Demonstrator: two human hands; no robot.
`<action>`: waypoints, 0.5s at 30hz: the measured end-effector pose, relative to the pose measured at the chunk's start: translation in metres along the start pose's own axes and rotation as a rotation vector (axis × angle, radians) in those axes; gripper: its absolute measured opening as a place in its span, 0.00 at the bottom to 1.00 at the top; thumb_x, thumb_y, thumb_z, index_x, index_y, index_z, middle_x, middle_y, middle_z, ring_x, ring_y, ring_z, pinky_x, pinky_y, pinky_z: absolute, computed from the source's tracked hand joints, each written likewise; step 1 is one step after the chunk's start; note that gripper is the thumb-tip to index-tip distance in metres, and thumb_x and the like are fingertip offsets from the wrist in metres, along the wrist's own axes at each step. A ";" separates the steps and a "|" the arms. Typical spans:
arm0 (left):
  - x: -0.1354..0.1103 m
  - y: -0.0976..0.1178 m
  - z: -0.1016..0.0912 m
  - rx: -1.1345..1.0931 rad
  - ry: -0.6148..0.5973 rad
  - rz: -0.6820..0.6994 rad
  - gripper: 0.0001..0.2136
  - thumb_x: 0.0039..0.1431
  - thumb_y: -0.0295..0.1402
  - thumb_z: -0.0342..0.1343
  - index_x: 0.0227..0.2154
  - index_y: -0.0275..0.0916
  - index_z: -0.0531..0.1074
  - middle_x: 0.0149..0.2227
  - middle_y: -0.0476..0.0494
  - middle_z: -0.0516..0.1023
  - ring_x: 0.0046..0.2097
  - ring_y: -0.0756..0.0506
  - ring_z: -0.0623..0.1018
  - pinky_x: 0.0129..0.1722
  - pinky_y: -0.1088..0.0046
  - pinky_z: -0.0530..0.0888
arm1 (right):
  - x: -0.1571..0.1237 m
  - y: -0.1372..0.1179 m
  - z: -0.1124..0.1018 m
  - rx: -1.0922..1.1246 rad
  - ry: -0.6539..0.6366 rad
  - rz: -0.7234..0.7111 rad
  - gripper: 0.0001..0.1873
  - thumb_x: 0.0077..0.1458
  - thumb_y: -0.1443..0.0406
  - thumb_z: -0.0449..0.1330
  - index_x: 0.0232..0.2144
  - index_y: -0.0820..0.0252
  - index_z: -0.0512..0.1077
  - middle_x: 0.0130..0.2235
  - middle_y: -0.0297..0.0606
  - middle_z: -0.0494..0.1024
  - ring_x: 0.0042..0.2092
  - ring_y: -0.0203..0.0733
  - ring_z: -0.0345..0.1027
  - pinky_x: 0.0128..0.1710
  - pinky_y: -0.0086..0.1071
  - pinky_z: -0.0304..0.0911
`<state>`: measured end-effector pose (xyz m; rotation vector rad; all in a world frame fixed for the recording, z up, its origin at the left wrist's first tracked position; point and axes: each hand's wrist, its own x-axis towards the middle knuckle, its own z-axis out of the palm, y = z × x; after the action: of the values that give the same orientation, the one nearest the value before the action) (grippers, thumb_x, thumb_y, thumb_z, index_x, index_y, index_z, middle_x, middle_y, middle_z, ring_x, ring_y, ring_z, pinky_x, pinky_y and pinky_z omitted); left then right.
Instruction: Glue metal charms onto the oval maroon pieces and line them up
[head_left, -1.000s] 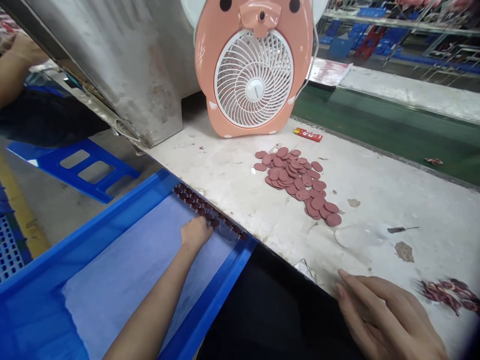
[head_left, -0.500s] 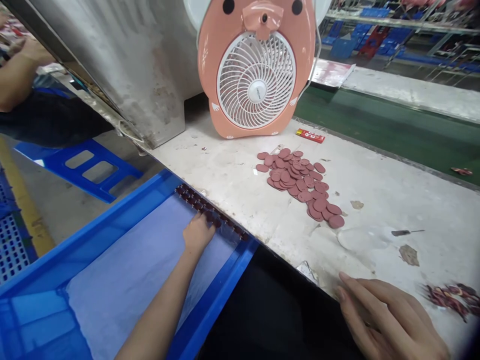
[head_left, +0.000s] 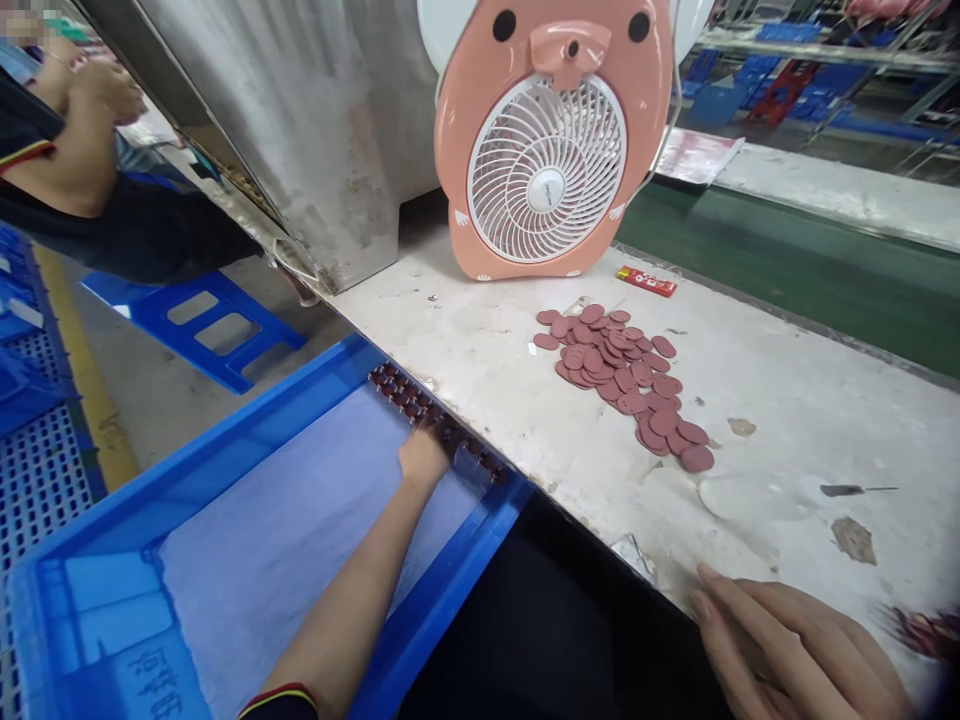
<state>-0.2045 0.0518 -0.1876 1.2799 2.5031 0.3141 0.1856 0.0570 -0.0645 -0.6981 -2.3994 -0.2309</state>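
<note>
My left hand (head_left: 424, 456) reaches into a blue crate (head_left: 247, 420) lined with a pale sheet (head_left: 277, 520). Its fingers touch rows of small, dark red, shiny pieces (head_left: 405, 392) along the crate's far side, partly under the table edge. The fingertips are hidden among the pieces, so any grip cannot be made out. At the lower right, my right hand (head_left: 802, 645) rests by the table's edge, fingers loosely extended with a gap to the thumb and nothing visible in them. Farther up the table lies a heap of flat reddish-brown oval discs (head_left: 622, 370).
A pink animal-shaped fan (head_left: 551, 180) stands behind the discs, beside a metal housing (head_left: 330, 140). A red packet (head_left: 646, 281) and a small dark-bladed tool (head_left: 844, 490) lie on the table (head_left: 787, 380). Another person's arm (head_left: 75, 160) and a blue stool (head_left: 202, 320) are at left.
The view has swung left, so the scene sits farther right. My left hand stays at the dark red rows, its fingers now more hidden. My right hand keeps nearly the same pose.
</note>
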 end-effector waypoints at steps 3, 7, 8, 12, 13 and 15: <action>0.001 -0.003 0.001 -0.013 0.023 -0.021 0.14 0.62 0.38 0.55 0.49 0.38 0.71 0.49 0.40 0.74 0.46 0.41 0.77 0.43 0.57 0.76 | 0.002 -0.002 0.000 0.007 -0.004 0.021 0.19 0.50 0.72 0.69 0.46 0.63 0.76 0.38 0.40 0.79 0.36 0.40 0.74 0.40 0.33 0.69; 0.004 -0.020 -0.005 -0.027 0.109 -0.110 0.15 0.62 0.38 0.55 0.49 0.38 0.70 0.49 0.40 0.74 0.45 0.41 0.77 0.42 0.57 0.76 | 0.007 -0.006 0.000 0.020 0.002 0.026 0.17 0.50 0.73 0.69 0.44 0.64 0.76 0.37 0.40 0.79 0.36 0.40 0.73 0.40 0.34 0.68; 0.005 -0.026 -0.008 -0.030 0.138 -0.137 0.15 0.63 0.38 0.55 0.49 0.38 0.70 0.49 0.40 0.74 0.45 0.41 0.77 0.42 0.57 0.76 | 0.009 -0.007 -0.001 0.032 0.003 0.035 0.16 0.50 0.73 0.69 0.44 0.64 0.76 0.37 0.40 0.79 0.36 0.40 0.72 0.40 0.35 0.68; 0.002 -0.049 -0.012 -0.057 0.198 -0.167 0.15 0.63 0.38 0.54 0.50 0.38 0.70 0.49 0.40 0.74 0.45 0.42 0.77 0.43 0.57 0.76 | 0.018 -0.016 -0.003 0.070 -0.002 0.136 0.13 0.54 0.73 0.67 0.43 0.64 0.75 0.36 0.41 0.79 0.35 0.42 0.71 0.40 0.38 0.67; 0.001 -0.053 -0.011 -0.067 0.196 -0.156 0.15 0.63 0.38 0.54 0.49 0.38 0.70 0.49 0.40 0.75 0.44 0.42 0.77 0.42 0.58 0.76 | 0.020 -0.018 -0.004 0.076 0.002 0.147 0.12 0.54 0.72 0.66 0.43 0.63 0.75 0.36 0.41 0.79 0.35 0.42 0.71 0.39 0.38 0.67; -0.001 -0.057 -0.006 -0.080 0.180 -0.132 0.14 0.63 0.38 0.54 0.49 0.38 0.70 0.48 0.40 0.75 0.44 0.42 0.77 0.42 0.58 0.77 | 0.023 -0.021 -0.005 0.090 0.009 0.130 0.10 0.56 0.71 0.65 0.42 0.63 0.75 0.35 0.41 0.79 0.35 0.42 0.72 0.39 0.38 0.68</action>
<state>-0.2491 0.0176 -0.2004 1.0934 2.6791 0.5125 0.1615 0.0481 -0.0467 -0.8053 -2.3296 -0.0709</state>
